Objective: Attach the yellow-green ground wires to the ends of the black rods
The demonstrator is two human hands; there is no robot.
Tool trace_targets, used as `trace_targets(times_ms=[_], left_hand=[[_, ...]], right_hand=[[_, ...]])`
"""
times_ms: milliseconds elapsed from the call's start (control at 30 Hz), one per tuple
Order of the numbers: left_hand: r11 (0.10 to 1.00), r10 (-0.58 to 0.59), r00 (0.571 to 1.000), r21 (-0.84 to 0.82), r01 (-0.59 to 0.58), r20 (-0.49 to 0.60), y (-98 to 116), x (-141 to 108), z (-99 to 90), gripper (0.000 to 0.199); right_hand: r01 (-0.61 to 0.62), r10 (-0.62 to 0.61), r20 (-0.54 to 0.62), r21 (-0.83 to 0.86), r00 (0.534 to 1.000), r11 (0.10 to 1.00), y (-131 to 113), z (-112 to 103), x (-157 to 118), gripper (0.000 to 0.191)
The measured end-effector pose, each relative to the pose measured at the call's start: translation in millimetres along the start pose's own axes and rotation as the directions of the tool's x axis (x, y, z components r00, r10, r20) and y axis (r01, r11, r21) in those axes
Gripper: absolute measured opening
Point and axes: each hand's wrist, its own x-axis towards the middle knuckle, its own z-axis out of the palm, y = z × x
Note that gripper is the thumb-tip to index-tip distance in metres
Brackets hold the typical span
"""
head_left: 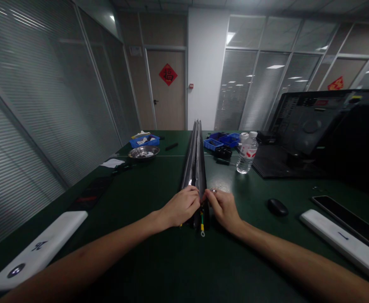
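A long, dark, shiny channel-shaped profile (190,168) lies on the green table, pointing away from me. My left hand (184,205) rests over the left side of its near end, fingers bent and pressed together. On the right side, my right hand (224,207) is closed, thumb and forefinger pinched close to my left fingertips. Whatever is between the fingers of both hands is hidden. Just below them, a short green-and-yellow wire (202,223) with a ring terminal (203,234) sticks out of the profile's near end.
Left on the green table (140,261) are a metal bowl (144,152), a blue tray (149,142) and a white device (42,248). To the right are blue bins (213,144), a water bottle (247,153), a mouse (277,207), a monitor (310,126), a phone (351,221) and another white device (338,240).
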Motion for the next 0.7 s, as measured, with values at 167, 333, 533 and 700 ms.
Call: trace_targets(times_ms=[167, 333, 533, 700], left_hand=[[1.0, -0.005, 1.0, -0.017, 0.005, 0.01, 1.4, -0.1, -1.7, 0.037], [1.0, 0.005, 1.0, -0.007, -0.005, 0.023, 2.7, 0.8, -3.4, 0.036], [1.0, -0.007, 1.0, -0.005, 0.007, 0.016, 0.3, 0.1, -1.3, 0.033], [1.0, -0.007, 1.0, -0.008, 0.007, 0.02, 1.5, -0.7, -1.8, 0.034]], right_hand=[[0.034, -0.035, -0.078, -0.008, 0.996, 0.999, 0.6, -4.3, -2.5, 0.044], [0.069, -0.069, 0.027, 0.004, 0.997, 0.998, 9.1, -4.3, 0.2, 0.042], [0.121, -0.132, 0.183, 0.073, 0.974, 0.99, 15.5, -6.3, 5.6, 0.038], [0.152, -0.169, 0.212, 0.095, 0.962, 0.984, 13.9, -11.7, 7.8, 0.038]])
